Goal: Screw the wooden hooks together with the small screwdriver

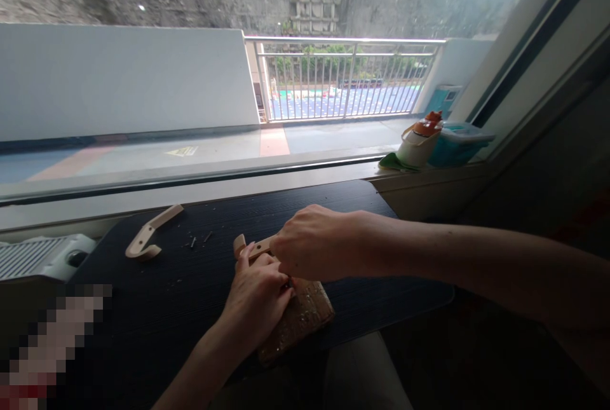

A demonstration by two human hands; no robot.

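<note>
My left hand (255,295) presses down on a beige hook (250,248) that lies on a cork board (305,318) on the dark mat (190,295), fingers curled over it. My right hand (314,241) is closed in a fist just above the hook; what it grips is hidden by the fingers. A second beige hook (150,232) lies loose on the mat to the left. A few small screws (200,239) lie between the two hooks.
A white ribbed appliance (42,256) sits at the left edge. On the window sill at the right stand a white and orange container (419,140) and a teal box (457,143). The window (286,79) looks onto a balcony with a railing.
</note>
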